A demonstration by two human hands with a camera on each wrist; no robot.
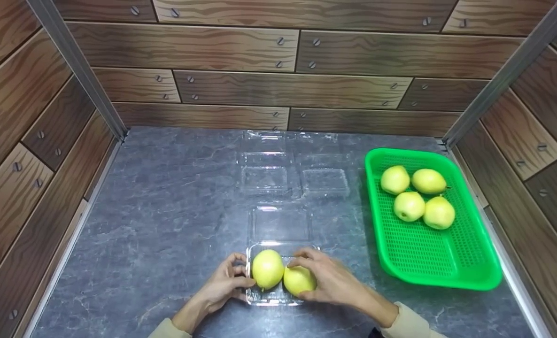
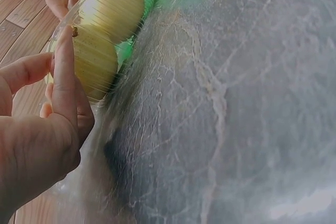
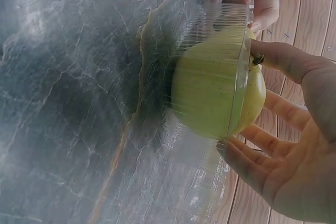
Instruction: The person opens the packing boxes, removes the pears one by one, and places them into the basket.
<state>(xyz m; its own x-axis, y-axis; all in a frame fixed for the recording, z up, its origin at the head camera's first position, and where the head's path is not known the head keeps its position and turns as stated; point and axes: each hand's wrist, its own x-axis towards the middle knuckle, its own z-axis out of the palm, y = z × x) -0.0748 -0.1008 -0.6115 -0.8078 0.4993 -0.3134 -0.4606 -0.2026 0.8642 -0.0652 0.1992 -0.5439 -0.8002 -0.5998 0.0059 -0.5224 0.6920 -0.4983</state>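
Observation:
A clear plastic clamshell box point(image 1: 278, 299) lies open near the front of the table, its lid point(image 1: 282, 224) folded back away from me. Two yellow-green pears sit side by side in its base, the left pear point(image 1: 267, 269) and the right pear point(image 1: 299, 280). My left hand point(image 1: 227, 279) pinches the box's left rim between thumb and fingers, as the left wrist view shows. Around the right pear curve the thumb and fingers of my right hand point(image 1: 332, 277). In the right wrist view this pear point(image 3: 210, 85) shows through the ribbed wall, its stem near my thumb.
To the right stands a green perforated basket point(image 1: 440, 277) with several pears point(image 1: 409, 206) toward its far end. More clear clamshell boxes point(image 1: 264, 178) lie in the middle and back of the grey marbled table point(image 1: 166, 211). Wood-patterned walls point(image 1: 241, 89) enclose it on three sides.

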